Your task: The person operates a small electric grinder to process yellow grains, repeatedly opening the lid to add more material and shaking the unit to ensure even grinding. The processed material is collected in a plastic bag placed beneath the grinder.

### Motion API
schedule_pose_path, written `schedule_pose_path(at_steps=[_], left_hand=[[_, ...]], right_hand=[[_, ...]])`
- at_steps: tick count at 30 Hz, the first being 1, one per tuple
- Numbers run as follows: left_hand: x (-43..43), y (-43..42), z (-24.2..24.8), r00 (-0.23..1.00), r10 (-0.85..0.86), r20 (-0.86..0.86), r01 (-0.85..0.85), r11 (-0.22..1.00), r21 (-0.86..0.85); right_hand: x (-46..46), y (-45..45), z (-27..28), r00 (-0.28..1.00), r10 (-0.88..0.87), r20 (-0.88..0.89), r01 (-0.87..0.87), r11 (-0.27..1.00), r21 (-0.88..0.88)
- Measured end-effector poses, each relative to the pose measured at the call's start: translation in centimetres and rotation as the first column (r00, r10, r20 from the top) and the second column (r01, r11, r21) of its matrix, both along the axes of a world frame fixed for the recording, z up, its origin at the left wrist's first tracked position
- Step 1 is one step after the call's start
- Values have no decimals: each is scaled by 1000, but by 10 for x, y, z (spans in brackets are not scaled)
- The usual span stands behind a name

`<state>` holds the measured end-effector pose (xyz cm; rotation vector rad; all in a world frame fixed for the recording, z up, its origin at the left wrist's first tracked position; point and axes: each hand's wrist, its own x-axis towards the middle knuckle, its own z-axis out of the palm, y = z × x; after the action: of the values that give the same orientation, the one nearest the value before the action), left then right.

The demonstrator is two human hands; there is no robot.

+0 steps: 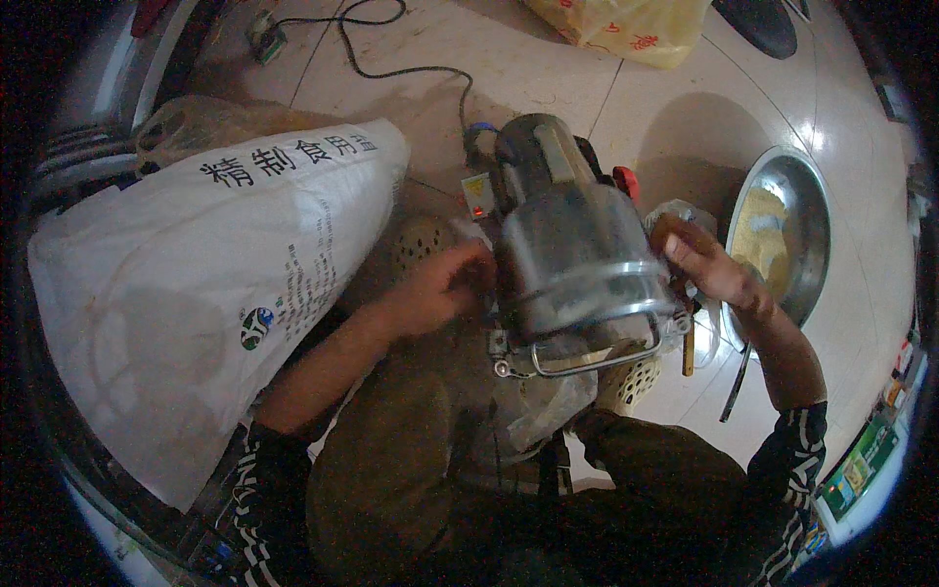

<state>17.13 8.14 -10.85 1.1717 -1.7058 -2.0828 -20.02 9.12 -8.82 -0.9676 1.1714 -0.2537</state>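
Observation:
A stainless-steel electric grinder [579, 249] is tipped towards me between my knees, its round lid end nearest me. A wire clamp bail [594, 365] crosses that end. At the machine's left side, my left hand [458, 279] grips it, blurred, with fingertips partly hidden. My right hand [693, 257] is closed at the opposite side, thumb uppermost; what lies under its fingers is hidden. A red knob [625, 182] sticks out above the right hand. A small red light glows on the switch plate [478, 198]. Clear plastic [550, 411] hangs below the lid end.
A steel basin [814, 242] with yellowish powder [763, 242] stands on the tiled floor at right; a dark rod [736, 385] lies beside it. A printed white sack [183, 293] fills the left. A black cord [411, 72] runs behind the grinder. A yellow bag [631, 29] lies farther back.

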Motion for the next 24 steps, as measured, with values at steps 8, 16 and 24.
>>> schedule_pose_path(at_steps=[8,16,24], left_hand=[[-2,-34,14,801,405,-441,-408,908,93],[-26,-66,-16,807,537,-245,-589,762,-269],[-20,-88,-36,860,510,-35,-497,819,-288]], right_hand=[[3,-36,-7,828,-534,171,485,835,258],[42,-89,-13,828,-426,364,464,886,-20],[48,-113,-31,870,-415,267,440,897,-37]])
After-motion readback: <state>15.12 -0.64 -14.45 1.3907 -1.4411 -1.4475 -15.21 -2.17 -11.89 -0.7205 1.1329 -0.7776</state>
